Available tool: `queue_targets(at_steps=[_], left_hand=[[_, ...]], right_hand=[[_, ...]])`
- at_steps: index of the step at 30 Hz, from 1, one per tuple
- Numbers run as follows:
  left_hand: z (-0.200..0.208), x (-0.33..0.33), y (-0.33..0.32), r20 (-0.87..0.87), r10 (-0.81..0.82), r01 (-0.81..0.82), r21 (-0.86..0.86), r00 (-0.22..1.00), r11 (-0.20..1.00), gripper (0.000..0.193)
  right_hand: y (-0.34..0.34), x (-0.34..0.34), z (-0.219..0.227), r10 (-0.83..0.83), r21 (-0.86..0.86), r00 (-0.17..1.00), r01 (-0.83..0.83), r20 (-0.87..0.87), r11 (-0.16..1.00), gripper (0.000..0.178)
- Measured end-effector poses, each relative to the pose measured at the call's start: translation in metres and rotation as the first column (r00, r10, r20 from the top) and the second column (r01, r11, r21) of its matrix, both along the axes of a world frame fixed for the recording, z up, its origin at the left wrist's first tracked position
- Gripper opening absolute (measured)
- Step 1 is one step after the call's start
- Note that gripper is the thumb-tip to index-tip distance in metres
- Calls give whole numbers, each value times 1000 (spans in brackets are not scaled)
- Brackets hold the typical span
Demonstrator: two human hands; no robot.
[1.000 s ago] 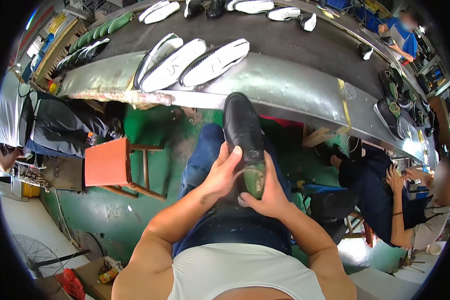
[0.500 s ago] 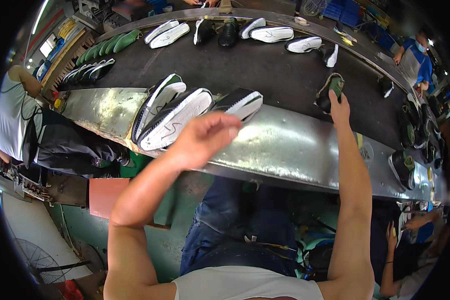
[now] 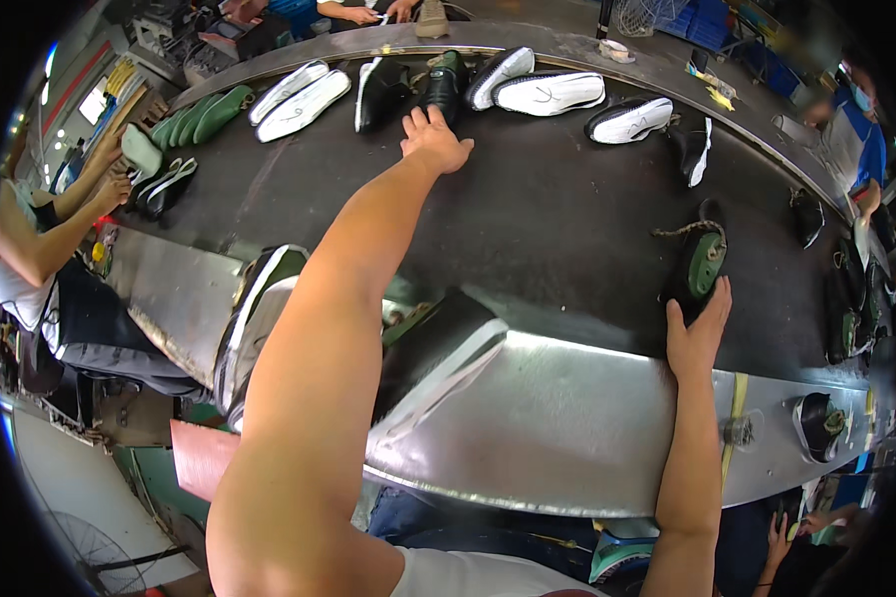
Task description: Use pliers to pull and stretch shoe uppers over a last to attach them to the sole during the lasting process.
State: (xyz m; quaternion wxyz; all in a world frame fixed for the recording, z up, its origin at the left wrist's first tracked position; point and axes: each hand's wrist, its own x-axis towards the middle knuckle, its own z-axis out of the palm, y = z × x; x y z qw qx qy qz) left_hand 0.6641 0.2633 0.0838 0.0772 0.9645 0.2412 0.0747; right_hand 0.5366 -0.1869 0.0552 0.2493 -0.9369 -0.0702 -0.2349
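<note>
My left arm stretches far over the dark belt. My left hand (image 3: 434, 142) has its fingers spread at the near end of an upright black shoe (image 3: 444, 82); whether they touch it I cannot tell. My right hand (image 3: 702, 328) cups the near end of another black shoe (image 3: 679, 269), thumb on one side and fingers on the other. A green shoe last (image 3: 707, 261) fills that shoe, and a loose lace trails from it. Beneath my left forearm, a black shoe with a white sole edge (image 3: 448, 353) lies tilted on the metal ledge (image 3: 567, 428), partly hidden.
White-soled shoes (image 3: 550, 94) and several green lasts (image 3: 219, 114) line the far side of the dark belt (image 3: 548, 199). One shoe (image 3: 819, 426) stands on the ledge at right. A co-worker (image 3: 30, 239) at left holds a green last. Other people are at the far side and right.
My left hand has reached forward from above the ledge shoes to the far row. My right hand remains on its shoe, which now sits lower in view. The left co-worker has lifted a green last.
</note>
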Motion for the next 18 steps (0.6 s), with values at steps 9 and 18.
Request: queue_targets(at_steps=[9, 18], left_hand=[[-7, 51, 77, 214, -99, 117, -71, 972, 991, 66], [-7, 35, 147, 4, 218, -216, -98, 976, 971, 95]], right_hand=[[12, 1, 3, -28, 90, 994, 38, -102, 995, 80], [17, -1, 7, -65, 93, 984, 81, -163, 992, 85]])
